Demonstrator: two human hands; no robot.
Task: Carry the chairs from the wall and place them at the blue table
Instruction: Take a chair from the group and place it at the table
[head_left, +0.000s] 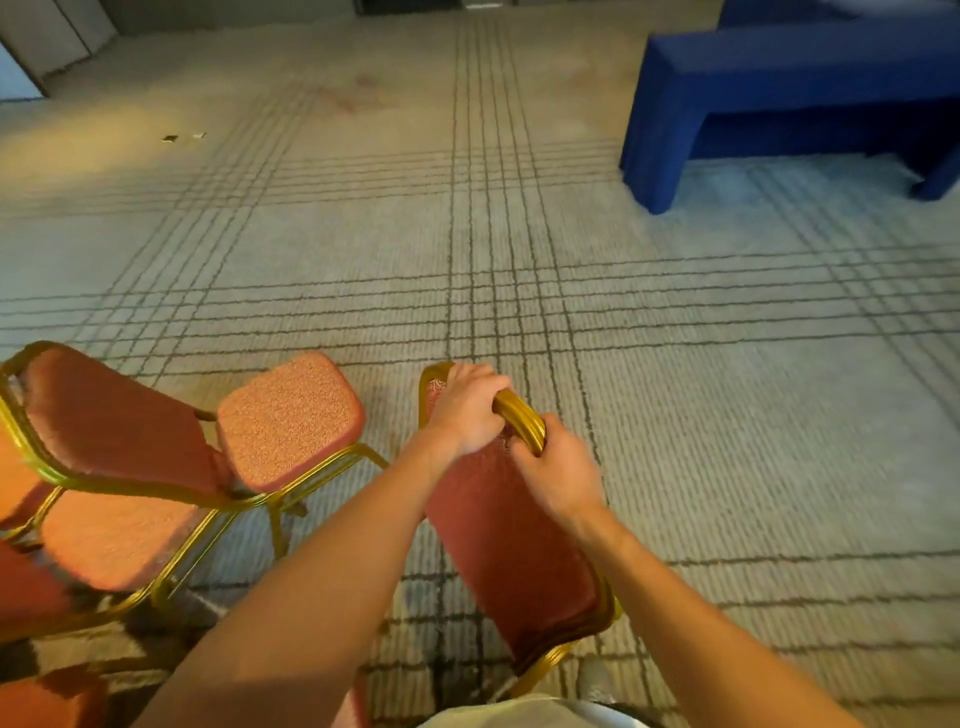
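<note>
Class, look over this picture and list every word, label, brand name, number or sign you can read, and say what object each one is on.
None: no readable text shows anywhere.
The held chair, gripped by the left hand and right hand, bears only a woven pattern.
The other chairs show no labels.
The blue table cloth is plain.
The scraps on the carpet are too small to read.
</note>
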